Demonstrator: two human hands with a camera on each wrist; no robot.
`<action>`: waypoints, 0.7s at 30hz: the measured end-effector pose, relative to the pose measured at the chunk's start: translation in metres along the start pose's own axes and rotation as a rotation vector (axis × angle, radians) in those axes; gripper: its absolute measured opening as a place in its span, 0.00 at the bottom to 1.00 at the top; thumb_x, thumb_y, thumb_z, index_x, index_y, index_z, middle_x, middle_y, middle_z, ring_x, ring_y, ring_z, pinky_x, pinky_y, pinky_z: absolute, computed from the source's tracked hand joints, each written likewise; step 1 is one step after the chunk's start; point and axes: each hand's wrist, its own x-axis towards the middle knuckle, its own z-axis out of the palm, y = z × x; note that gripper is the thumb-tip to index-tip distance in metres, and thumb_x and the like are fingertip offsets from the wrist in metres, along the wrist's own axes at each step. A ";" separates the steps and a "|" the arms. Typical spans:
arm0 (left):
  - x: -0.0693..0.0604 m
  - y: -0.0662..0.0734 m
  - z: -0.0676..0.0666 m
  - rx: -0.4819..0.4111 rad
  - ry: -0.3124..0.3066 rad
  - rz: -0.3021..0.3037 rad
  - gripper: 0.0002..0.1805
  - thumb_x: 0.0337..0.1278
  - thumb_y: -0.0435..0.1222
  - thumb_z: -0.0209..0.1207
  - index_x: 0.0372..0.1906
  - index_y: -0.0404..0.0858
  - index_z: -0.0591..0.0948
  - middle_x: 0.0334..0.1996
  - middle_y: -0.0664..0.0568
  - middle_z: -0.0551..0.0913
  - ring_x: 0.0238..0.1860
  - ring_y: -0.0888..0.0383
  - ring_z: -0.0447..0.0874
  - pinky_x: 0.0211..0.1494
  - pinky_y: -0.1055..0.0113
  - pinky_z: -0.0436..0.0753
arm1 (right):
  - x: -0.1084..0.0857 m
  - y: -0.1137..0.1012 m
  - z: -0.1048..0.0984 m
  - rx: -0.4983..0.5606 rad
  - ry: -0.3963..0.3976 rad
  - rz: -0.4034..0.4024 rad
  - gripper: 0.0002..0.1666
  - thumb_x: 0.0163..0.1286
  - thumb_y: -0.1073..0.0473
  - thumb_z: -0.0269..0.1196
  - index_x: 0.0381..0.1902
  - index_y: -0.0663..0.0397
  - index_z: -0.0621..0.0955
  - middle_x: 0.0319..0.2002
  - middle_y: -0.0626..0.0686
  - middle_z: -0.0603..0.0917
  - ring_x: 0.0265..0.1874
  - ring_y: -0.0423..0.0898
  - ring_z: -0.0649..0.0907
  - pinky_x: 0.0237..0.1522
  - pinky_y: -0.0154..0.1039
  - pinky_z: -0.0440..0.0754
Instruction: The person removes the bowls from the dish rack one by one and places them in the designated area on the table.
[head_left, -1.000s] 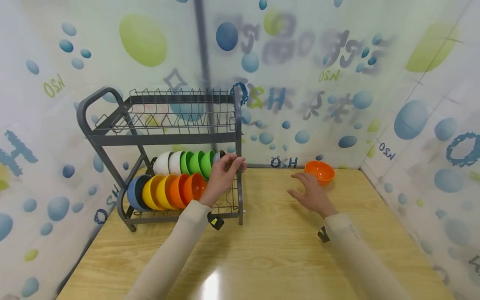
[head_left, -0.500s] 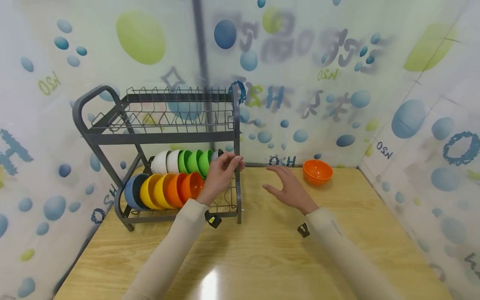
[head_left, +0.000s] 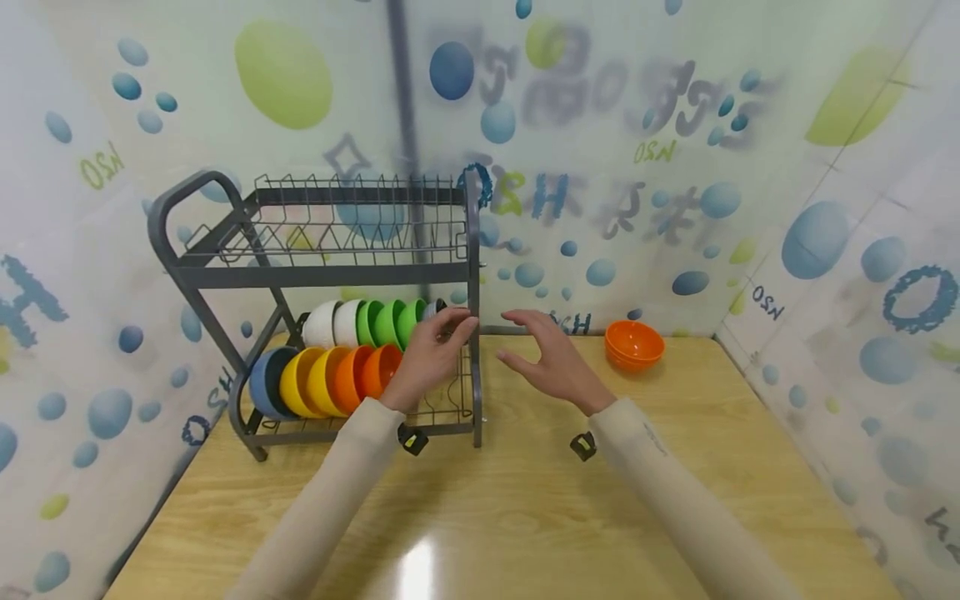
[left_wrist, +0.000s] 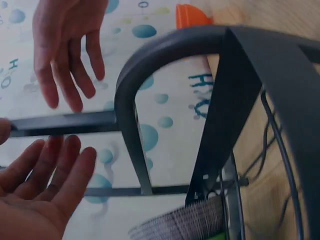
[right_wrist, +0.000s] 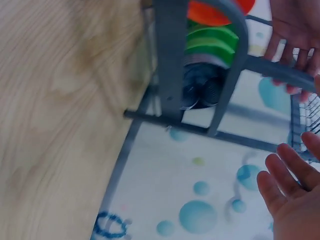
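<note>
On the table point(head_left: 510, 500), the rack point(head_left: 322, 277) stands with bowls point(head_left: 322, 387) tipped sideways along its lower shelf point(head_left: 360, 434) — each presumably propping the next. We see the left hand point(head_left: 431, 350) loosely bent about the upright point(head_left: 476, 387), no firm grip showing; whether it touches, we cannot tell. The right hand point(head_left: 551, 360) curves nearby, spread wide — we see nothing in it.

Two-tier grey metal rack point(head_left: 326, 277) on wooden tbl point(head_left: 487, 517), L; multicol. round bowls point(head_left: 321, 383) in btm tier point(head_left: 300, 437); orange round bowls point(head_left: 634, 347) R of it.
</note>
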 end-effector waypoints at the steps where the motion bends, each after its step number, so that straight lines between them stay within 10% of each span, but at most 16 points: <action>1: -0.001 -0.001 -0.004 0.019 -0.012 -0.007 0.25 0.74 0.57 0.54 0.62 0.46 0.81 0.55 0.49 0.85 0.55 0.53 0.83 0.65 0.49 0.82 | 0.002 -0.003 0.000 0.020 0.000 0.004 0.36 0.73 0.44 0.66 0.73 0.48 0.71 0.71 0.51 0.74 0.68 0.51 0.75 0.72 0.54 0.73; 21: -0.015 -0.003 -0.062 0.689 -0.504 0.074 0.28 0.68 0.52 0.63 0.65 0.40 0.79 0.65 0.43 0.79 0.66 0.42 0.73 0.69 0.45 0.77 | 0.051 -0.050 0.001 0.369 0.061 0.000 0.22 0.78 0.50 0.60 0.66 0.46 0.77 0.58 0.50 0.85 0.59 0.45 0.84 0.67 0.45 0.80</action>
